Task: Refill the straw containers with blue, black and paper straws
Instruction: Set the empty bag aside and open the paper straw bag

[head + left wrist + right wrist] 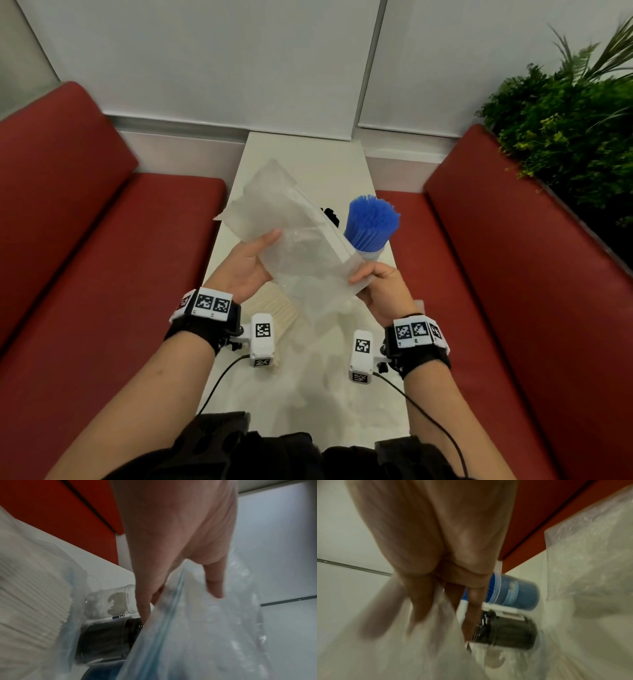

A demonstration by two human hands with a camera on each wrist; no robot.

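Both hands hold an empty clear zip bag (298, 236) tilted above the white table (308, 161). My left hand (250, 263) grips its left edge with the thumb on top, and my right hand (380, 284) pinches its near right corner. Blue straws (371, 222) stand in a clear container just right of the bag. The black straws (330, 214) are mostly hidden behind it. In the left wrist view, an empty clear container (109, 601) stands beside the black straw container (104, 639). Paper straws (274, 308) lie stacked on the table beneath the bag.
Red bench seats (102, 274) flank the narrow table on both sides. A green plant (565, 137) stands behind the right bench. Another clear bag (590, 547) lies on the table near the containers. White wall panels close off the far end.
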